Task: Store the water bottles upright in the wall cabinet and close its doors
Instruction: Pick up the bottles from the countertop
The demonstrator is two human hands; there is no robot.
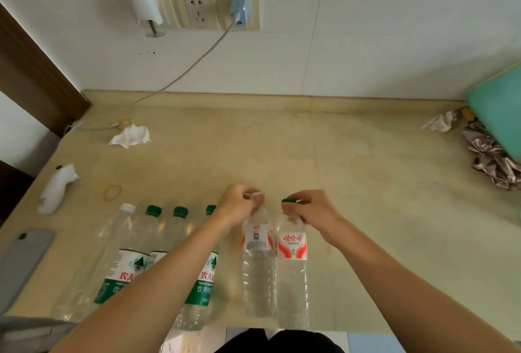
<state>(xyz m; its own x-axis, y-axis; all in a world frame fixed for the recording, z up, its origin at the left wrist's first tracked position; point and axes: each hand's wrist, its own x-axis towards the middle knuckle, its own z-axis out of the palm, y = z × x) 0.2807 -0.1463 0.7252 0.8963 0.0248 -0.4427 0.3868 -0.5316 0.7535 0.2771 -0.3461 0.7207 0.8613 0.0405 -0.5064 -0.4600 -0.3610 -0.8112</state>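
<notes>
Six water bottles were seen standing upright in a row along the near edge of the counter (352, 155); none had been stored, and the wall cabinet was out of view, so the whole task was judged to remain: carrying, placing upright, and closing the doors.

The two red-labelled bottles at the right end were being held at the neck. The left one (258, 262) was gripped about its cap by the left hand (241, 201), fingers curled round the top; the cap was mostly hidden and appeared white. The right one (291, 268), capped in green, was pinched at the cap by the right hand (315, 211).

Three green-labelled bottles (132, 262) with green caps and a clear unlabelled bottle (112, 242) with a white cap stood to the left, untouched. All looked clear, thin-walled and light.

Further out, a phone (25, 256), a rubber band (113, 192) and crumpled tissue (131, 136) lay on the counter.
</notes>
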